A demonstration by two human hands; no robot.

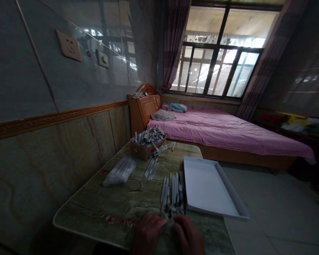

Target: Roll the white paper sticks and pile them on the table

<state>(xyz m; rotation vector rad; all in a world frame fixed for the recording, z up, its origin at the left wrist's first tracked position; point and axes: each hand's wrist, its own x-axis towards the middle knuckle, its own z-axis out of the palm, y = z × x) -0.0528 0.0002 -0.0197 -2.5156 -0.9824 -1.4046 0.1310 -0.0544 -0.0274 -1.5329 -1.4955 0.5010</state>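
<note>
My left hand [148,232] and my right hand [189,234] are close together at the table's near edge, fingers curled and tips almost meeting. Something small and pale seems pinched between the fingertips, too dim to name. Just beyond them lies a row of pens [172,189], pale grey and white with dark parts, side by side and pointing away from me. Further back rests a smaller group of pens [151,168]. A cardboard box [142,151] heaped with more pens stands at the far end of the table.
A shallow white tray [210,184] overhangs the table's right edge. Clear plastic packaging [120,171] lies left, and small red-and-white bits [119,221] lie near the front. The patterned table [90,202] stands by the wall, with a bed [215,131] behind it.
</note>
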